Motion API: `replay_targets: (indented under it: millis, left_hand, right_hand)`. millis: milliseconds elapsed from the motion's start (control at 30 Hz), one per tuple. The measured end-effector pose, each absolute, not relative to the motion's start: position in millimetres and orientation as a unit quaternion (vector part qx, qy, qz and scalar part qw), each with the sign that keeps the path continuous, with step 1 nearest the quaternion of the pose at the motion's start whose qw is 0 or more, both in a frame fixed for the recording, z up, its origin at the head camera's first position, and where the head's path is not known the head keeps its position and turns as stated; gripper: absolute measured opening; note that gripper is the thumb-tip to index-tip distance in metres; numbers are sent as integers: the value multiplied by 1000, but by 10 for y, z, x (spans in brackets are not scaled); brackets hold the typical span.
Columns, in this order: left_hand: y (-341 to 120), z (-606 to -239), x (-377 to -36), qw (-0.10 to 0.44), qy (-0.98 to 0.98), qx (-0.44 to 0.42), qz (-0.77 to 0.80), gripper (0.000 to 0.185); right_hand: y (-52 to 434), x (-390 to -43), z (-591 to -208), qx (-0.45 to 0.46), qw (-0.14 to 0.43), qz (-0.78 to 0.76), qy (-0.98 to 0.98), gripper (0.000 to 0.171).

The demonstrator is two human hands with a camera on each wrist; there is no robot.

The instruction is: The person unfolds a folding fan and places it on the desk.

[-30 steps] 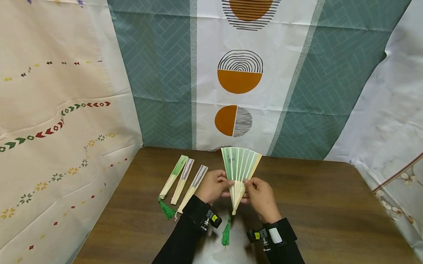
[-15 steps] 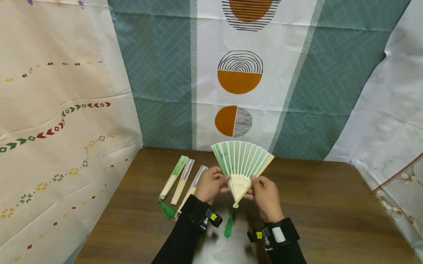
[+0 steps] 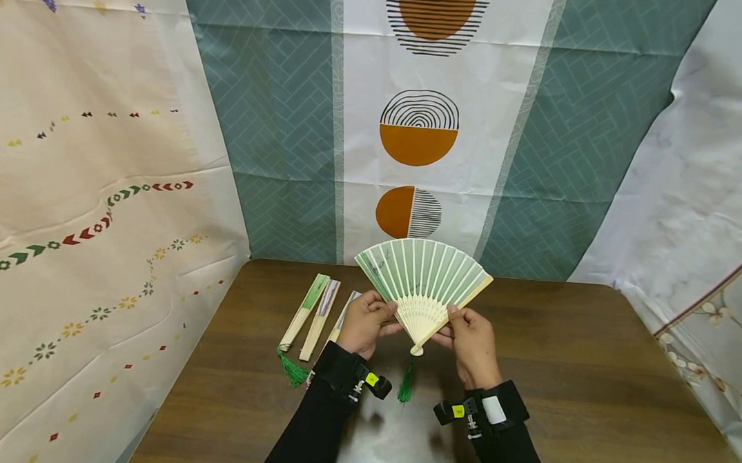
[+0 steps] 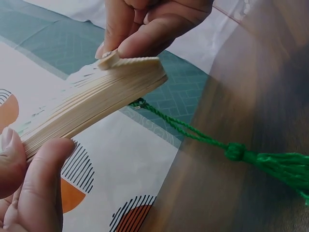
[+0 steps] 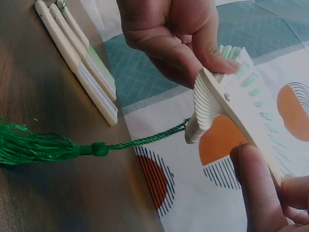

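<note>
A pale green folding fan with light wooden ribs is spread into a wide arc above the table. My left hand pinches its left guard stick between thumb and fingers. On the other side, my right hand pinches the right guard stick the same way. A green tassel hangs on a cord from the fan's pivot end; the left wrist view shows the cord's knot closely. The ribs fan out near the pivot in the right wrist view.
Left of the hands, folded fans lie on the brown table: a green one with a tassel, a greyish one, and another partly behind the left hand. Patterned cloth hangs behind the table.
The fan has spread from a narrow wedge to a wide arc as the hands moved apart. It has also risen slightly, lifting its tassel.
</note>
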State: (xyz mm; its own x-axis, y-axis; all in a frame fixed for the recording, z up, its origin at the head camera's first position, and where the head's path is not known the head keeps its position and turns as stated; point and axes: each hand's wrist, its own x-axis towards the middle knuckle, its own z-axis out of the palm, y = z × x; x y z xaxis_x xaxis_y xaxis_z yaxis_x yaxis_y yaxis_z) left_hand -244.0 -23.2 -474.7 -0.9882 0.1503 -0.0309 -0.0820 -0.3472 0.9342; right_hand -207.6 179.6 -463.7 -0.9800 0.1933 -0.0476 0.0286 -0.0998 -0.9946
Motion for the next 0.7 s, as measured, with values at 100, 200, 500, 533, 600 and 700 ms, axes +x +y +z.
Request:
replay_targets:
  millis: [100,200,500,533,600,700]
  left_hand:
    - [-230,-4755,-2454,65,555,29,829,12]
    - [-231,-4760,-2458,58,549,30,833,12]
    - [-226,-4749,-2454,35,534,16,845,12]
    - [-225,-4755,-2457,31,531,17,847,12]
    - [-222,-4761,-2459,26,523,17,852,12]
    - [-216,-4762,-2456,21,512,16,859,9]
  right_hand:
    - [1795,-2075,-4631,-88,60,743,-661,37]
    - [1795,-2069,-4623,-92,61,750,-653,35]
    - [1808,-2059,-4607,-92,70,761,-638,35]
    - [1808,-2059,-4607,-93,71,762,-637,35]
    - [1807,-2061,-4606,-94,74,765,-633,35]
    - [1811,-2060,-4620,-99,81,773,-621,35]
